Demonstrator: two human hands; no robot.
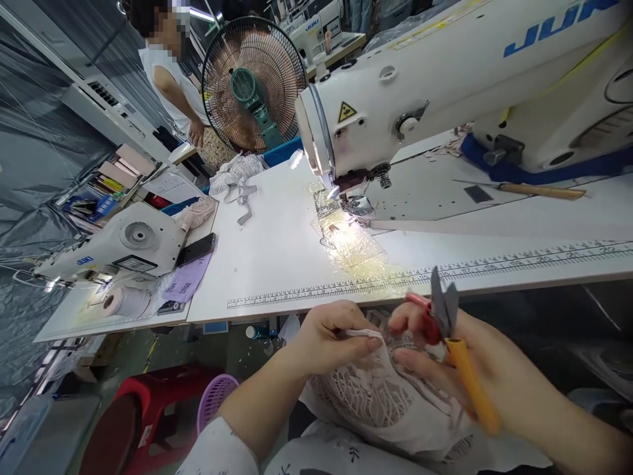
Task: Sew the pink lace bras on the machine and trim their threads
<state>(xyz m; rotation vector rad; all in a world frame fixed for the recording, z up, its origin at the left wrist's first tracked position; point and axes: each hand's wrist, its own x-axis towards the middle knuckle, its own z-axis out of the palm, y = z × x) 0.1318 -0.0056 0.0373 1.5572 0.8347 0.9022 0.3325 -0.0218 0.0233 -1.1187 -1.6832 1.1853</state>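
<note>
My left hand [336, 336] pinches the white edge of a pale lace garment [370, 396] between thumb and fingers. The garment drapes over my lap, below the table's front edge. My right hand [445, 363] is closed around small scissors [445, 307] with grey blades pointing up and spread apart. A red finger loop shows on one side of them, and an orange handle lies along the palm. The fingertips of my right hand are close to the fabric; whether they touch it I cannot tell.
A white sewing machine [356, 125] with a lit needle area stands on the table [267, 251]. To the left are a second machine [143, 237], a phone [196, 249] and a thread cone [126, 302]. A fan [252, 86] and a person [171, 72] are behind; a red stool [153, 409] stands below.
</note>
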